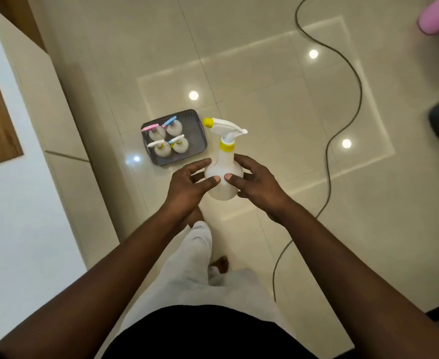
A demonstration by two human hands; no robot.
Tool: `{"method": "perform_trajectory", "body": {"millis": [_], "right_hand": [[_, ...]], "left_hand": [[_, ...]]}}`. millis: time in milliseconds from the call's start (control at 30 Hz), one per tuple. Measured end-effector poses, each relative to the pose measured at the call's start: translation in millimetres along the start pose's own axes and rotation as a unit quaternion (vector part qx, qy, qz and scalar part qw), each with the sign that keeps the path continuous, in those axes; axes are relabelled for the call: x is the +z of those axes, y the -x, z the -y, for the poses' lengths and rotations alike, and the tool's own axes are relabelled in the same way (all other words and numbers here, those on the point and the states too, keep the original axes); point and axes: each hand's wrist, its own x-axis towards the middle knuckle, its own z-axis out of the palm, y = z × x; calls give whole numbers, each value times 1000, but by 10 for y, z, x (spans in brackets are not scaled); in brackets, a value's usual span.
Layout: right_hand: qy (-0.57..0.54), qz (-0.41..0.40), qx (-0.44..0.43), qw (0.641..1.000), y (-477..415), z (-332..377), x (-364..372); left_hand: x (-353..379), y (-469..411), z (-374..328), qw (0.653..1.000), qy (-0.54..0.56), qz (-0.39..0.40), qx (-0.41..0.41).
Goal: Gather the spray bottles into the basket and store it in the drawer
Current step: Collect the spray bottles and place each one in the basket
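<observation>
White spray bottle (223,174) with yellow nozzle and collar held upright above the tiled floor (278,104), left hand (190,182) and right hand (254,183) cupping its round body from either side, grey basket (199,125) at 10 o'clock holding four bottles (168,141), dark cable (342,130) at 2 o'clock
</observation>
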Motion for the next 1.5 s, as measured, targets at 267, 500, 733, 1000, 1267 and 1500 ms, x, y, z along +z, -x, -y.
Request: {"method": "perform_trajectory", "body": {"millis": [267, 500, 733, 1000, 1267, 1500], "right_hand": [[8, 61, 13, 998, -1082, 488, -149], [108, 144, -6, 984, -2282, 615, -255], [246, 170, -123, 946, -3499, 240, -168], [308, 248, -201, 897, -5109, -687, 132], [383, 343, -242, 823, -6385, -1475, 440], [397, 348, -232, 817, -7037, -1928, 566]], "left_hand": [[-37, -814, -474, 998, 16, -66, 8], [39, -1686, -516, 983, 42, -175, -32], [187, -2836, -241, 951, 147, -265, -61], [141, -4316, 682, 884, 286, -350, -119], [211, -5418, 1442, 833, 369, -391, -129], [286, -6169, 1831, 823, 397, -385, -130]]}}
